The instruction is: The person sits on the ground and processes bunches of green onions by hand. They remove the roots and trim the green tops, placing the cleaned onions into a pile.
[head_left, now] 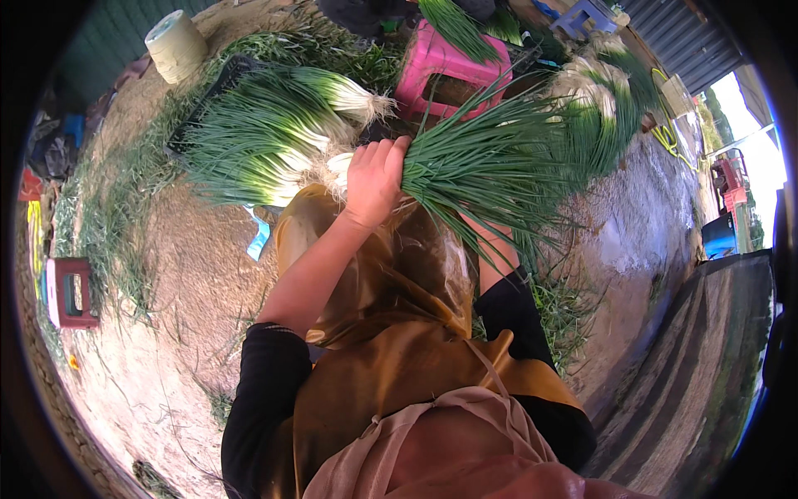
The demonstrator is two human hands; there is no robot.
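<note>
My left hand [376, 181] is closed around a bunch of green onions [486, 162] over my lap. The white root ends point left and the long green leaves fan out to the right. The leaves cover my right hand; only its wrist and forearm show below them, so its grip is hidden. Just left of the held bunch, more green onions [262, 137] lie piled on a black plastic crate [181, 134], roots towards my knees. A brown waterproof apron [386, 262] covers my lap.
A pink plastic stool [455, 72] stands ahead with onion leaves on it. Bundled green onions [592, 100] lie at the upper right. A cone of twine [176, 47] stands upper left, a dark red stool [72, 293] far left. Cut leaves [118, 218] litter the ground.
</note>
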